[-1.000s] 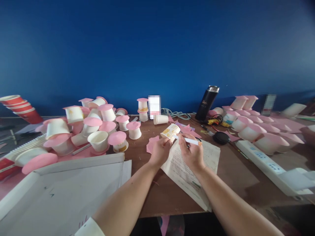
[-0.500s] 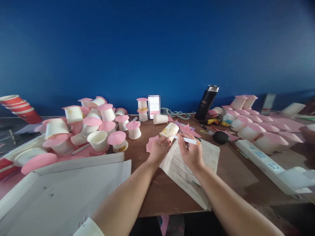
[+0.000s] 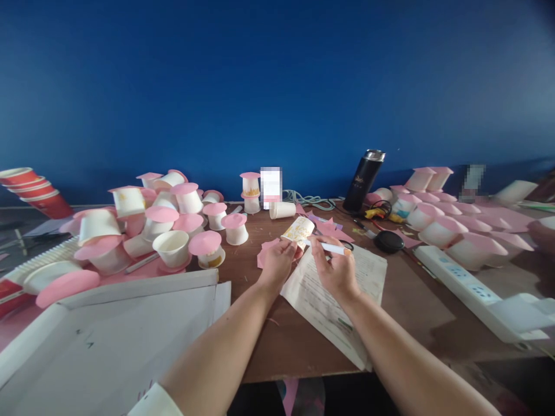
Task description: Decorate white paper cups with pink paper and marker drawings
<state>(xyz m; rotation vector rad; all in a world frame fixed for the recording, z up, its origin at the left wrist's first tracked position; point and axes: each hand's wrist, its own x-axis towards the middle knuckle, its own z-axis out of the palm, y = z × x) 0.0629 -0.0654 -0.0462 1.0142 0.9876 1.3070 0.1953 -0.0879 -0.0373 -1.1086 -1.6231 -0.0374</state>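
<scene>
My left hand point(image 3: 280, 260) is closed around the lower end of a tilted white paper cup point(image 3: 299, 229) that carries yellow drawn marks. In my right hand point(image 3: 337, 268) is a white marker point(image 3: 329, 247), its front end against or very close to the side of the cup; the exact contact is too small to make out. A printed paper sheet point(image 3: 321, 306) lies under my right hand. Pink paper pieces point(image 3: 266, 252) rest on the table beside and behind the cup.
Several white cups with pink paper discs point(image 3: 162, 215) crowd the left, behind a grey-white cardboard box point(image 3: 130, 335). A black flask point(image 3: 363, 182) stands at the back. On the right are a round black lid point(image 3: 389, 242), a power strip point(image 3: 463, 289) and more pink-topped cups point(image 3: 444, 231).
The cup has turned slightly in my left hand, showing its yellow marks differently. My right hand and the marker have shifted only a little.
</scene>
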